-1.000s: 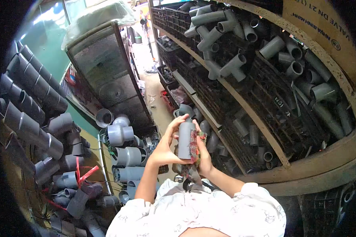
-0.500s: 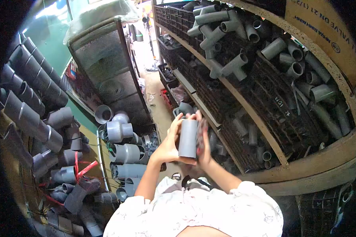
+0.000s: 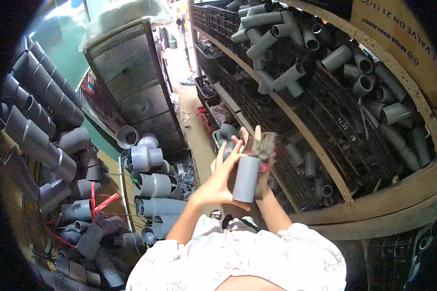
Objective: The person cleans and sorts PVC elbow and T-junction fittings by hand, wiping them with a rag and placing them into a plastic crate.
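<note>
A smooth grey plastic pipe fitting (image 3: 246, 179) is held in front of my body, its cylinder pointing down towards me. My left hand (image 3: 221, 177) grips it from the left, with the thumb under its lower end and the fingers around the far side. On the right side, my right hand (image 3: 263, 183) holds a dark, patterned cloth (image 3: 266, 149) against the fitting. The cloth is blurred and covers part of that hand. The fitting's far part is partly hidden by my fingers.
Grey pipe fittings (image 3: 148, 160) are piled and stacked on my left. Wooden shelving (image 3: 325, 167) with black crates (image 3: 337, 116) of fittings lines my right, a cardboard box (image 3: 403, 43) above it. A dark cabinet (image 3: 131, 82) stands ahead beside a narrow aisle (image 3: 196, 131).
Both hands and the fitting have shifted slightly right and down. The cloth in my right hand has moved up and right and shows more now.
</note>
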`<state>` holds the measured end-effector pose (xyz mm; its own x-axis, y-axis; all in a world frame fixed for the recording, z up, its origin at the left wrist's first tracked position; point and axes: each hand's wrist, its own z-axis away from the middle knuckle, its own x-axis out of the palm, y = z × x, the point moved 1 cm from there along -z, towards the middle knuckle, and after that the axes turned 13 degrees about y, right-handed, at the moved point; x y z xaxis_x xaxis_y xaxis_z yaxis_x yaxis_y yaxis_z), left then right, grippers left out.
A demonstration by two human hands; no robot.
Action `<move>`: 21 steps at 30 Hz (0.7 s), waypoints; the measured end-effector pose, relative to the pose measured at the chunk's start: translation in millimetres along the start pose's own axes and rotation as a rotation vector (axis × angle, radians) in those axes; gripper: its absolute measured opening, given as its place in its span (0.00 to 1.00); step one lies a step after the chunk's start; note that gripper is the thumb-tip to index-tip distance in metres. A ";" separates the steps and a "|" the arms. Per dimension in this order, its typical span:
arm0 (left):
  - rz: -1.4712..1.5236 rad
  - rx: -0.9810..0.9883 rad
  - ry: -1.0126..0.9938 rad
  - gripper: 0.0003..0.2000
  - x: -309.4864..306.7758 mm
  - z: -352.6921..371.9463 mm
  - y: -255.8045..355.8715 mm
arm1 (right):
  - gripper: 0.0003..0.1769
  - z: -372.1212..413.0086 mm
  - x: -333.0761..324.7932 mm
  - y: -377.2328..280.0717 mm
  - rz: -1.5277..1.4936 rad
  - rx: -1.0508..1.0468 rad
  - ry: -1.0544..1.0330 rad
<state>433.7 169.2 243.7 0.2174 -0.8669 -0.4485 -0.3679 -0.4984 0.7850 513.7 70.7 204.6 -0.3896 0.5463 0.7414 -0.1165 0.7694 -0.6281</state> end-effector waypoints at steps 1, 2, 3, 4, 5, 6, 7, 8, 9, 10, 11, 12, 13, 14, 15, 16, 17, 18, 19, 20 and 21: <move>0.018 -0.026 0.040 0.55 5.8 0.9 -0.6 | 0.36 -3.6 0.5 -1.5 -0.039 0.006 -0.010; 0.038 -0.006 0.071 0.57 8.7 0.4 -4.8 | 0.38 -4.8 1.5 -2.8 -0.079 0.011 -0.021; 0.058 0.015 0.104 0.58 11.3 -0.9 -11.1 | 0.38 0.6 6.9 -3.1 -0.013 0.036 0.026; 0.077 0.036 0.136 0.59 13.4 -2.3 -17.1 | 0.38 9.3 11.4 -1.9 0.053 0.061 0.072; 0.110 0.033 0.168 0.63 14.8 -3.0 -21.8 | 0.37 17.8 6.3 5.0 0.096 0.061 0.062; 0.114 0.013 0.145 0.64 13.8 -3.6 -26.6 | 0.36 26.4 1.3 11.8 0.139 0.060 0.050; 0.115 -0.010 0.122 0.65 11.0 -4.1 -31.3 | 0.34 35.0 -3.5 18.6 0.183 0.059 0.039; 0.116 -0.035 0.098 0.66 8.6 -3.3 -35.0 | 0.33 40.3 -13.0 31.3 -0.145 0.206 0.125; 0.129 -0.053 0.095 0.64 9.1 -1.6 -36.9 | 0.34 37.8 -9.2 29.5 -0.075 0.184 0.100; 0.130 -0.055 0.096 0.66 9.4 -0.5 -38.9 | 0.34 27.0 -3.5 22.0 0.002 0.162 0.073; 0.134 -0.056 0.098 0.67 10.1 0.2 -40.9 | 0.35 15.9 -0.6 16.5 0.080 0.140 0.045; 0.139 -0.058 0.100 0.68 10.9 0.6 -41.9 | 0.35 4.2 -6.2 19.7 0.039 0.136 0.024; 0.079 -0.079 0.074 0.69 12.2 -1.4 -41.8 | 0.35 -8.4 -16.5 27.7 -0.002 0.132 0.003; 0.073 -0.071 0.091 0.69 13.5 -1.3 -47.2 | 0.36 -14.4 -22.5 32.7 -0.045 0.128 -0.018; 0.066 -0.062 0.109 0.69 14.8 -1.2 -55.6 | 0.35 -14.9 -19.0 31.9 -0.093 0.152 0.001; 0.056 -0.050 0.129 0.68 13.2 -2.9 -60.9 | 0.34 -15.0 -12.3 30.5 -0.143 0.174 0.015; 0.064 -0.045 0.163 0.67 8.7 -5.5 -63.5 | 0.31 -8.6 -3.2 27.7 -0.079 0.183 0.089; 0.117 -0.125 0.206 0.67 5.3 -5.7 -70.7 | 0.30 -0.7 2.2 25.0 0.090 0.227 0.081; 0.069 -0.118 0.201 0.67 -1.1 -7.7 -74.9 | 0.29 5.8 4.6 25.5 0.141 0.312 0.082; 0.021 -0.112 0.194 0.67 -7.4 -10.5 -79.3 | 0.28 10.3 5.4 26.9 0.194 0.398 0.084; -0.028 -0.078 0.170 0.66 -10.6 -12.6 -83.5 | 0.28 5.4 2.6 30.1 0.152 0.473 0.109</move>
<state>473.6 220.1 188.3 0.3788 -0.8358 -0.3974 -0.2900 -0.5150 0.8067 504.2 93.5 186.3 -0.3396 0.6911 0.6380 -0.4770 0.4580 -0.7501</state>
